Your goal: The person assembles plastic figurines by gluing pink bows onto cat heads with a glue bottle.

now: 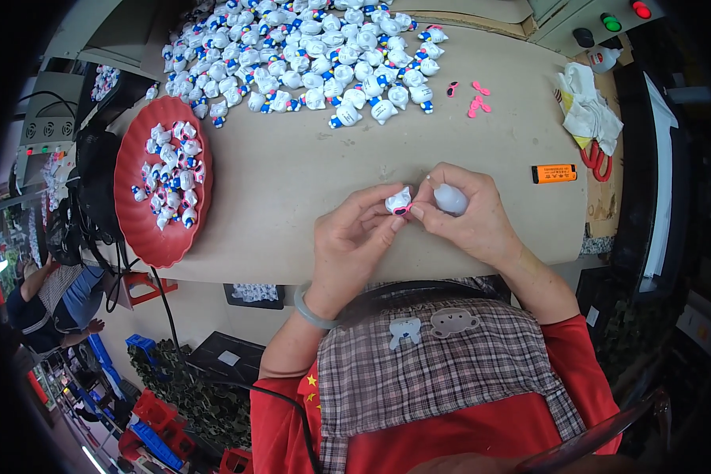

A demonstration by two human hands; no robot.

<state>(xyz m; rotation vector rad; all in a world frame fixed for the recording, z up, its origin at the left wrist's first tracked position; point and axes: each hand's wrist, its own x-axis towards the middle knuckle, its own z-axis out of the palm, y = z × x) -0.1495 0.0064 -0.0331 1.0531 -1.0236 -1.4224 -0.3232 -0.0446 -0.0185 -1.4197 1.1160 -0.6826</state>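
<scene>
A small white figurine [398,199] is pinched between the fingertips of the left hand [354,237], directly against the right hand [466,213], so both hands are met over the near edge of the desk [292,182]. A pink piece [403,210] is seen at the figurine's lower side, where the right thumb and forefinger are pressed; a small pale bottle [450,197] is also clasped in the right hand. Beyond the hands a heap of like figurines [308,55] is spread, with loose pink pieces [475,99] to its right. A red plate [146,213] of figurines lies well left of the left hand; an orange lighter [554,173] lies right of the right hand. Nothing stands between the hands
</scene>
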